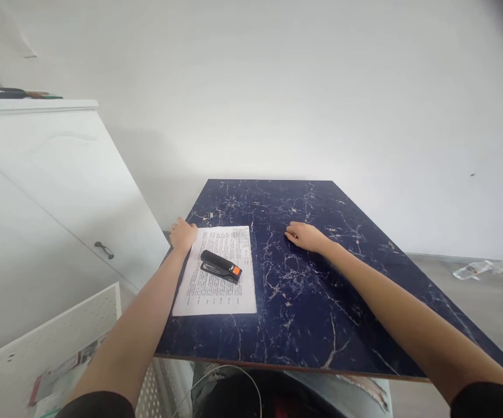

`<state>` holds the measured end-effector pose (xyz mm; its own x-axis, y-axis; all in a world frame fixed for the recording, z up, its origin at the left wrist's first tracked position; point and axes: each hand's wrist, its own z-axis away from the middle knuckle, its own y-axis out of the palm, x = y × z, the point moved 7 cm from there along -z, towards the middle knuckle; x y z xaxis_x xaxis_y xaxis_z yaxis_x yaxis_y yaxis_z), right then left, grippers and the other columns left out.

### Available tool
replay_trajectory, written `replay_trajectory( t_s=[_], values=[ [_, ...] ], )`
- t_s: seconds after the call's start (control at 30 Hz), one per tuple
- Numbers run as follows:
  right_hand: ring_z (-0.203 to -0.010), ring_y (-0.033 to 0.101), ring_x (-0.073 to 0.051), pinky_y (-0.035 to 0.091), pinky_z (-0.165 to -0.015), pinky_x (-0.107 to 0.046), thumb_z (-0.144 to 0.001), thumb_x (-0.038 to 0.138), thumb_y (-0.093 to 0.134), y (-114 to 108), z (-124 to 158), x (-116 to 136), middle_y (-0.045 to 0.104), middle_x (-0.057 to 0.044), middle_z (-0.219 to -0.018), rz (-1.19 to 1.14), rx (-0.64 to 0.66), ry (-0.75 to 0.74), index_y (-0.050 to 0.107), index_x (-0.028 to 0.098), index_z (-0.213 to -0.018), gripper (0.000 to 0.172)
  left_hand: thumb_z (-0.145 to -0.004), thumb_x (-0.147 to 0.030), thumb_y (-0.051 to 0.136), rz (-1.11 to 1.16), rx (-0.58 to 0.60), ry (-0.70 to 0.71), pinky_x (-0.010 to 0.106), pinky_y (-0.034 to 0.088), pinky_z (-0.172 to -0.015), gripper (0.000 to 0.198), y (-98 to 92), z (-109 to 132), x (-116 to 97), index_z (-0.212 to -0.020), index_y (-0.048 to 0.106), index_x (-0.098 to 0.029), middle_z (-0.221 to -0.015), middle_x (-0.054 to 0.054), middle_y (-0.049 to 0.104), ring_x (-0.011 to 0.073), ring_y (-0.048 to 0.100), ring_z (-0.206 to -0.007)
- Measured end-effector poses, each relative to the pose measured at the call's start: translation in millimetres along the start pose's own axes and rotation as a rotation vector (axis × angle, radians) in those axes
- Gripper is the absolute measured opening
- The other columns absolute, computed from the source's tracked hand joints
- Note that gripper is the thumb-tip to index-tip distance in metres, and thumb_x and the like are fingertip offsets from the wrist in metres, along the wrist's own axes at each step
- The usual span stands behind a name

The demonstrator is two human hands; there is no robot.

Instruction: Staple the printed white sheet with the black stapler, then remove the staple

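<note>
A printed sheet of paper (216, 302) lies flat on the left part of a dark blue marbled table. A black stapler (221, 266) with an orange patch at one end rests slantwise on the sheet, apart from both hands. My left hand (183, 233) is at the table's left edge, touching the paper's far left corner, its fingers curled in and partly hidden. To the right of the paper, my right hand (304, 235) rests on the tabletop with loosely curled fingers and no object visible in it.
The blue table (277, 337) reaches to a white wall. On the left stands a white cabinet (60, 191) with a dark handle (104, 250). A white perforated bin (11, 354) with papers is below it. A clear plastic item (473, 269) lies on the floor at right.
</note>
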<state>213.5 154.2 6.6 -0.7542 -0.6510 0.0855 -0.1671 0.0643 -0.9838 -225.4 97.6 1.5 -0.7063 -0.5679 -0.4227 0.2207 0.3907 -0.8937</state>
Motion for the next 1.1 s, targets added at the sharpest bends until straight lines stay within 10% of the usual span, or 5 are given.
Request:
replay_trajectory(
  t_s=[0.57, 0.73, 0.9, 1.1],
  values=[
    [-0.076, 0.061, -0.023, 0.046, -0.075, -0.034, -0.100, 0.035, 0.043, -5.6, 37.1, -41.9, 0.062, -0.008, -0.079, -0.064, -0.143, 0.140, 0.055, 0.024, -0.070, 0.035, -0.091, -0.038, 0.054, 0.064, 0.071, 0.003, 0.049, 0.051, -0.100, 0.046, -9.0, -2.0, 9.3, -0.131, 0.056, -0.015, -0.130, 0.023, 0.066, 0.0378, 0.065, -0.122],
    [-0.085, 0.065, -0.025, 0.050, -0.081, -0.039, -0.103, 0.047, 0.044, -30.1, 27.8, 48.7, 0.071, -0.009, -0.092, -0.344, -0.262, 0.088, 0.067, 0.024, -0.084, 0.038, -0.091, -0.037, 0.055, 0.078, 0.063, -0.009, 0.051, 0.051, -0.101, 0.047, -6.8, -4.0, 10.2, -0.132, 0.056, -0.014, -0.133, 0.024, 0.064, 0.0400, 0.064, -0.123],
    [-0.125, 0.062, -0.030, 0.050, -0.102, -0.042, -0.096, 0.067, 0.053, -21.9, -2.7, 188.6, 0.066, -0.008, -0.140, -0.628, -0.040, -0.171, 0.063, 0.026, -0.135, 0.057, -0.090, -0.037, 0.056, 0.066, 0.062, -0.009, 0.051, 0.051, -0.102, 0.048, -5.9, -4.8, 10.2, -0.132, 0.055, -0.014, -0.132, 0.023, 0.065, 0.0396, 0.064, -0.123],
    [-0.077, 0.069, -0.024, 0.048, -0.060, -0.030, -0.086, 0.040, 0.068, -0.8, -22.2, 240.8, 0.075, -0.008, -0.094, -0.514, 0.204, -0.285, 0.068, 0.017, -0.112, 0.035, -0.090, -0.038, 0.054, 0.053, 0.075, -0.008, 0.051, 0.052, -0.101, 0.047, -4.8, -7.4, 10.7, -0.131, 0.056, -0.014, -0.131, 0.023, 0.065, 0.0399, 0.064, -0.122]
  ],
)
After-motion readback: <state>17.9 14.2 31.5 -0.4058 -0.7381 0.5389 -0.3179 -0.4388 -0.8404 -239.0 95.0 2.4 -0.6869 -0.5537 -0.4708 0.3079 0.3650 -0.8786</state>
